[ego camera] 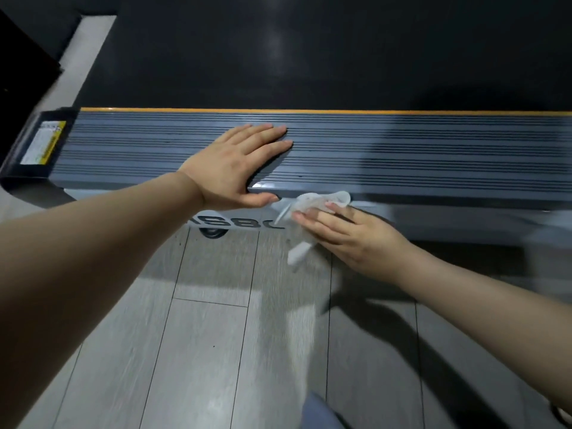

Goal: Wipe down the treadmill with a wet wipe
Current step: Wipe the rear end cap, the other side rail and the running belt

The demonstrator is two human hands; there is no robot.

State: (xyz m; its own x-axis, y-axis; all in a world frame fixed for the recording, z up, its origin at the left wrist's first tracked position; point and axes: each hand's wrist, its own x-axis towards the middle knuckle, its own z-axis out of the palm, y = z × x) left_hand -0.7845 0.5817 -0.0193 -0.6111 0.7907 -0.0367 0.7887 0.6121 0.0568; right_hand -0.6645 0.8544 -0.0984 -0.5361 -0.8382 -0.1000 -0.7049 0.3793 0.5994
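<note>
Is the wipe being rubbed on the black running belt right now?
No, the right hand presses the wet wipe against the treadmill's pale side panel, below the ribbed rail.

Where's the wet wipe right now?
In the head view, the wet wipe is under the right hand, pressed against the treadmill's side rail just below its ribbed top, right of the left hand.

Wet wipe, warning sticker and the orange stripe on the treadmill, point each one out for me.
wet wipe [322, 202], head view, on the crumpled middle above the fingers.
warning sticker [43, 143], head view, on its white centre.
orange stripe [309, 111], head view, mid-length.
</note>
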